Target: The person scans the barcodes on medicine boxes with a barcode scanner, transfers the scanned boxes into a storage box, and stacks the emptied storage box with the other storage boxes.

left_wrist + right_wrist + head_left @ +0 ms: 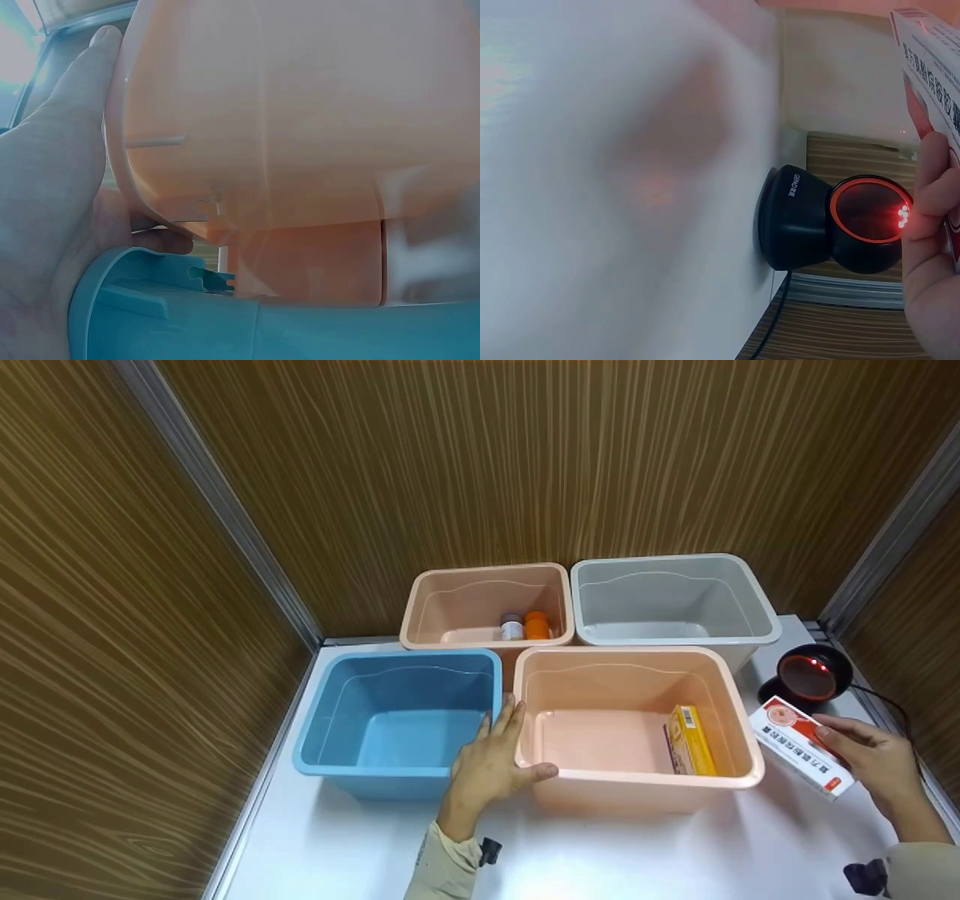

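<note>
My right hand (pixel 874 757) pinches a white and red medicine box (pixel 802 746) by its right side, tilted, in front of a black barcode scanner (pixel 814 673) with red lights on. In the right wrist view the scanner (pixel 795 217) stands beside the fingers (pixel 939 191) that hold the box (pixel 934 75). My left hand (pixel 487 769) lies over the neighbouring rims of the blue bin (pixel 397 772) and the front peach bin (pixel 637 777), fingers extended, thumb on the peach rim. The left wrist view shows the thumb (pixel 79 82) along the peach bin's edge (pixel 116 150).
A yellow box (pixel 694 740) stands inside the front peach bin, at its right. Behind, another peach bin (pixel 487 645) holds a white bottle (pixel 511 628) and an orange bottle (pixel 536 625). A grey bin (pixel 675 641) stands back right. Wood-patterned walls (pixel 480 465) enclose the white table (pixel 585 855).
</note>
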`<state>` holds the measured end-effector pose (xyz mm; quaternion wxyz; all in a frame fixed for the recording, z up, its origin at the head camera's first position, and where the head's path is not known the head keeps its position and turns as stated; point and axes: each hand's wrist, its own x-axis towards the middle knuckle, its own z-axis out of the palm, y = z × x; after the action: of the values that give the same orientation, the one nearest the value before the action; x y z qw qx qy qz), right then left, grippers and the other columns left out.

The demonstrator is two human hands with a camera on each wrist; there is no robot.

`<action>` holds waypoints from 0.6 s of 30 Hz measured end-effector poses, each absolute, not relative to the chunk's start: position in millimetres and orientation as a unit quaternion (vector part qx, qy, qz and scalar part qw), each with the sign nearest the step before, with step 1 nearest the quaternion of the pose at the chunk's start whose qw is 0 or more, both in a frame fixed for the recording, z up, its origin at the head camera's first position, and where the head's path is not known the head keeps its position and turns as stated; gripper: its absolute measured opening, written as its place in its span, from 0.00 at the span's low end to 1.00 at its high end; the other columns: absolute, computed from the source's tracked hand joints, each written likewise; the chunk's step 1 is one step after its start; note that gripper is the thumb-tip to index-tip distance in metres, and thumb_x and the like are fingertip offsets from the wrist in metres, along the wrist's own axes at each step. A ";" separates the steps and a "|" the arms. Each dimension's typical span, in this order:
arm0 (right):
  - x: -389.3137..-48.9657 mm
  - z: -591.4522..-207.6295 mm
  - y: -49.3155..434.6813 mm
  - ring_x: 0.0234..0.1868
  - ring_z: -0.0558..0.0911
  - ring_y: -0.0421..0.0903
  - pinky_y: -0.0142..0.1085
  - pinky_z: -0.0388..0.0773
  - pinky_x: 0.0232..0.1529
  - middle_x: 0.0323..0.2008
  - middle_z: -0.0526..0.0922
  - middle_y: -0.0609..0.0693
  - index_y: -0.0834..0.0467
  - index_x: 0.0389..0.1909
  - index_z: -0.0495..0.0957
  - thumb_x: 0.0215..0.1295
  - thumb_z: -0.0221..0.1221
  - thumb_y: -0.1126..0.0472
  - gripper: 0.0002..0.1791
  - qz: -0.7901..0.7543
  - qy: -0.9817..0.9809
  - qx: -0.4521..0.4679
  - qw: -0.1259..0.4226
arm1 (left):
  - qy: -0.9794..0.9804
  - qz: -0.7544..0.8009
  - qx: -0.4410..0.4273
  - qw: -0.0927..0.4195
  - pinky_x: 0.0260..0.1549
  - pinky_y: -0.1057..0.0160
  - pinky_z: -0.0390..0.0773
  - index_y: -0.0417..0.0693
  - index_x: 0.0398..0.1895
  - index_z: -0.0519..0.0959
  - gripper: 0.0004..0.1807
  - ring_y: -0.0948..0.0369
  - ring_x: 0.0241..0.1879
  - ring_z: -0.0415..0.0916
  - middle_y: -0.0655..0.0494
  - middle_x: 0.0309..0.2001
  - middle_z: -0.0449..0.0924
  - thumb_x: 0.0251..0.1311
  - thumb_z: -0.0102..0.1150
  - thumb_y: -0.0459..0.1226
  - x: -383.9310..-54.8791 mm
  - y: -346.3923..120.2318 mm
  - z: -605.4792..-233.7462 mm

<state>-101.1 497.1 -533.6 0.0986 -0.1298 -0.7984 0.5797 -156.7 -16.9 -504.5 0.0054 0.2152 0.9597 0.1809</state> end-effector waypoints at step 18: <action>-100.0 -537.0 488.7 0.31 0.80 0.35 0.29 0.77 0.29 0.35 0.80 0.29 0.50 0.55 0.80 0.63 0.61 0.54 0.18 0.581 -0.803 -0.127 0.047 | 0.959 0.179 0.220 -0.002 0.09 0.65 0.63 0.54 0.76 0.45 0.61 0.38 0.66 0.50 0.56 0.75 0.34 0.43 0.41 0.78 -156.8 -17.2 -505.5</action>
<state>-100.0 488.7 -537.0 0.0473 -0.1272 -0.8027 0.5807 -156.8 -17.2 -505.5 -0.0017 0.2202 0.9588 0.1793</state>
